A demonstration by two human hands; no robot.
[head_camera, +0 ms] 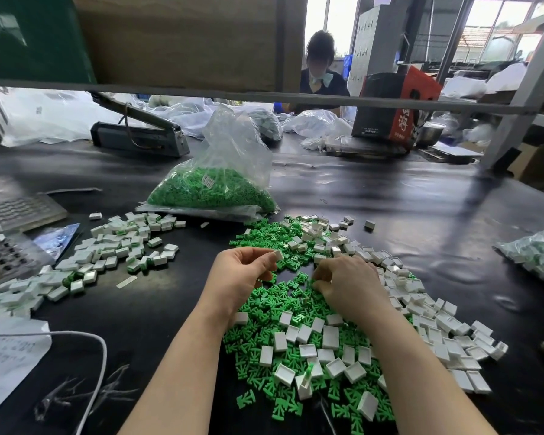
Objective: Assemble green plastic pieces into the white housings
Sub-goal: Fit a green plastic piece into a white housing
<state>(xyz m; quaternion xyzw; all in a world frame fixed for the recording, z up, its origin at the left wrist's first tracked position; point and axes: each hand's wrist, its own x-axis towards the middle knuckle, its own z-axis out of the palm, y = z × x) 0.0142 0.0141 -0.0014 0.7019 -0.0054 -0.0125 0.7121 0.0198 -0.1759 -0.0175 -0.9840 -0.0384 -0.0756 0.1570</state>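
Observation:
A heap of loose green plastic pieces (274,312) mixed with empty white housings (330,337) covers the black table in front of me. My left hand (242,274) hovers over the heap's left edge and pinches a white housing (278,254) between thumb and fingertips. My right hand (346,284) rests on the heap with curled fingers, its fingertips down among the green pieces near the middle; whether it holds one is hidden. A pile of assembled housings with green inserts (123,243) lies to the left.
A clear bag of green pieces (214,183) stands behind the heap. A heat sealer (139,136) sits further back. Metal trays (10,233) and papers with a white cable (85,340) lie at left. Another bag (537,252) is at right. A person sits across the table.

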